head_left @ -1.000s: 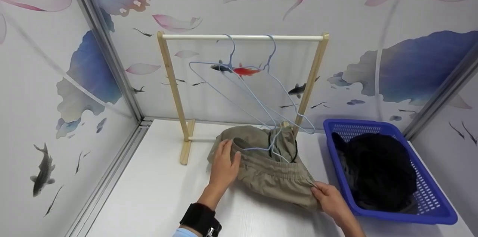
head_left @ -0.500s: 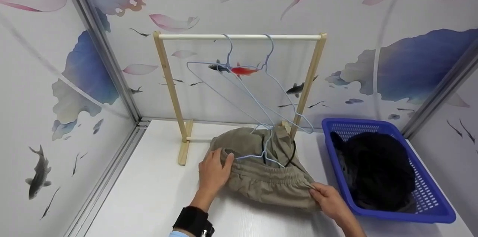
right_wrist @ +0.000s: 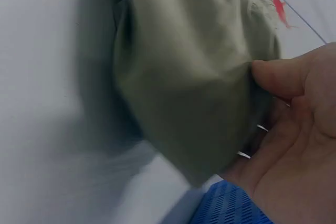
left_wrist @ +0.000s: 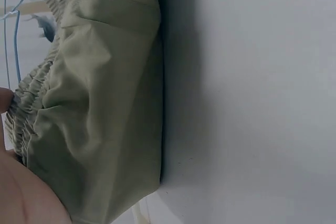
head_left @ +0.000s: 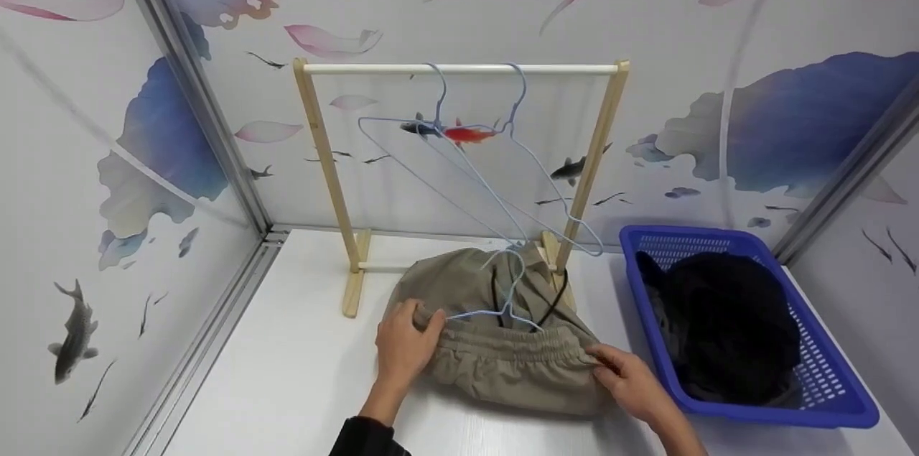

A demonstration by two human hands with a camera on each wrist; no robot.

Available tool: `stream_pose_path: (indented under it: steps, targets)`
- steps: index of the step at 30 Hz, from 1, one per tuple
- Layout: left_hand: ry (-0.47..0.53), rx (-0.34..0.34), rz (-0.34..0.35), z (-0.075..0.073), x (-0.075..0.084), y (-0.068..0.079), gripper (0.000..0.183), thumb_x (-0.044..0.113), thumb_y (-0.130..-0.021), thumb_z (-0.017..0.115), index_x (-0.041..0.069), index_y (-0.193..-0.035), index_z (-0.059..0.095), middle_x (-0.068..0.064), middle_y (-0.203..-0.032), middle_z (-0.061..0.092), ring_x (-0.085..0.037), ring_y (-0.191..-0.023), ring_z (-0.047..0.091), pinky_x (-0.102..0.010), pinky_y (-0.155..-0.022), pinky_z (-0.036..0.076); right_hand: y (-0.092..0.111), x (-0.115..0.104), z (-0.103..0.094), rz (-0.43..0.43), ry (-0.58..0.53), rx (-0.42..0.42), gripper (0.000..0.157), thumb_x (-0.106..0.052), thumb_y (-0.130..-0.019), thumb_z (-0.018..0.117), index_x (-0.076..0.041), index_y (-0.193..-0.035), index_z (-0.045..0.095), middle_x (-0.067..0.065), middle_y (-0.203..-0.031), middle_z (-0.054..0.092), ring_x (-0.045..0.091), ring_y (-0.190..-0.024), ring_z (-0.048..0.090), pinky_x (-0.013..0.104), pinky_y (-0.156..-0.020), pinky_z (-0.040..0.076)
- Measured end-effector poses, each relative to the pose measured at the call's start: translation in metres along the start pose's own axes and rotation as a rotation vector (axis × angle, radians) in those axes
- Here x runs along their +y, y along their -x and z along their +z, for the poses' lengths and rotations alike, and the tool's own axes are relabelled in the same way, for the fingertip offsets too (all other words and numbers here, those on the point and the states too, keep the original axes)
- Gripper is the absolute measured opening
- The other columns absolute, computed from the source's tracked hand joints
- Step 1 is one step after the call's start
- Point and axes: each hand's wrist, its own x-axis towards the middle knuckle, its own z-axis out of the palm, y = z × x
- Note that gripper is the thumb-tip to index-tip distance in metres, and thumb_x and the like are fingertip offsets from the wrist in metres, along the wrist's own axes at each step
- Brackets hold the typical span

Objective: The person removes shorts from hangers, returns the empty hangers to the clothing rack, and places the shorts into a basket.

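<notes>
Olive-khaki bottoms with a gathered elastic waistband and a black drawcord lie bunched on the white table, the waist facing up. A light blue wire hanger sits in the waist opening, its hook sticking up and its lower part hidden by the cloth. My left hand grips the waistband's left end, thumb on the near side of the hanger's arm. At the other end, my right hand pinches the waistband between thumb and fingers. The right wrist view shows the thumb pressing on the fabric.
Behind the garment stands a wooden rack with a white rail; two blue hangers hang from it. A blue plastic basket with black clothing is at the right. Printed wall panels enclose the table.
My left hand has moved left and toward me, drawing the waistband down and wider. The hanger has come nearer with it. My right hand has stayed nearly in place, still pinching the cloth.
</notes>
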Motion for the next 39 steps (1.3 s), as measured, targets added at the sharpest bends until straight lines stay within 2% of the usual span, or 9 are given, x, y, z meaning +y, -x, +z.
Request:
stream_pose_path:
  steps: [3,11,16,18,21,24,28,35,39]
  targets:
    - [0.038,0.034,0.006,-0.002,0.003,0.005,0.032,0.031,-0.09,0.075,0.004,-0.107,0.072,-0.008,-0.096,0.067,-0.033,-0.095,0.067,-0.057,-0.09,0.048,-0.001,-0.005,0.004,-0.046,0.014,0.02,0.04,0.001,-0.096,0.062,0.009,-0.135,0.059,0.023,-0.126,0.066,0.026,-0.113,0.063,0.028,-0.09,0.053]
    - [0.114,0.127,0.081,-0.004,0.009,0.017,0.024,0.023,-0.088,0.077,0.004,-0.102,0.073,-0.005,-0.093,0.064,-0.027,-0.089,0.063,-0.056,-0.088,0.045,-0.005,-0.012,0.024,-0.107,0.043,0.221,0.038,-0.015,-0.097,0.072,0.0,-0.132,0.067,0.006,-0.111,0.066,0.003,-0.078,0.052,0.024,-0.068,0.046]
    - [0.168,0.172,0.176,-0.004,0.01,0.023,0.016,0.015,-0.087,0.076,0.008,-0.101,0.074,-0.002,-0.093,0.062,-0.024,-0.085,0.061,-0.048,-0.082,0.043,-0.01,-0.013,0.032,-0.163,0.07,0.244,0.041,-0.017,-0.093,0.078,-0.003,-0.131,0.069,0.002,-0.11,0.064,0.004,-0.075,0.048,0.025,-0.066,0.042]
    - [0.185,0.182,0.207,-0.004,0.01,0.025,0.014,0.011,-0.086,0.075,0.009,-0.1,0.074,-0.002,-0.092,0.061,-0.022,-0.083,0.06,-0.046,-0.081,0.041,-0.012,-0.014,0.034,-0.166,0.064,0.234,0.035,-0.018,-0.093,0.078,-0.007,-0.126,0.071,0.0,-0.109,0.063,0.004,-0.075,0.047,0.025,-0.066,0.042]
    - [0.196,0.183,0.236,-0.004,0.009,0.027,0.013,0.006,-0.085,0.073,0.009,-0.099,0.074,-0.001,-0.092,0.06,-0.019,-0.081,0.059,-0.044,-0.08,0.041,-0.013,-0.014,0.037,-0.187,0.037,0.23,0.02,-0.017,-0.093,0.077,-0.013,-0.113,0.075,-0.003,-0.102,0.06,0.003,-0.069,0.044,0.023,-0.062,0.04]
    - [0.198,0.175,0.259,-0.005,0.007,0.028,0.014,0.004,-0.086,0.071,0.009,-0.098,0.074,-0.001,-0.093,0.06,-0.019,-0.083,0.059,-0.045,-0.082,0.042,-0.013,-0.013,0.041,-0.272,0.008,0.247,0.009,-0.011,-0.093,0.076,-0.016,-0.1,0.076,-0.003,-0.093,0.06,0.002,-0.068,0.046,0.022,-0.059,0.04]
    - [0.216,0.156,0.271,-0.006,0.004,0.029,0.016,0.001,-0.086,0.069,0.009,-0.099,0.074,-0.001,-0.096,0.059,-0.02,-0.087,0.059,-0.048,-0.085,0.043,-0.012,-0.009,0.046,-0.369,-0.018,0.265,0.013,-0.003,-0.094,0.073,-0.015,-0.09,0.073,-0.004,-0.082,0.061,0.002,-0.07,0.049,0.023,-0.058,0.042]
    - [0.232,0.136,0.273,-0.008,-0.003,0.029,0.019,-0.002,-0.086,0.067,0.008,-0.101,0.074,-0.003,-0.1,0.059,-0.021,-0.093,0.056,-0.051,-0.087,0.043,-0.009,-0.007,0.055,-0.329,0.018,0.366,0.02,0.0,-0.09,0.075,-0.019,-0.084,0.071,-0.012,-0.072,0.057,0.002,-0.071,0.047,0.024,-0.062,0.039]
    - [0.229,0.101,0.237,-0.011,-0.008,0.029,0.021,0.0,-0.085,0.065,0.006,-0.104,0.073,-0.004,-0.102,0.058,-0.023,-0.098,0.055,-0.055,-0.091,0.041,-0.008,-0.008,0.057,-0.356,0.023,0.429,0.025,0.003,-0.088,0.076,-0.02,-0.082,0.069,-0.012,-0.073,0.058,0.003,-0.071,0.048,0.023,-0.062,0.039]
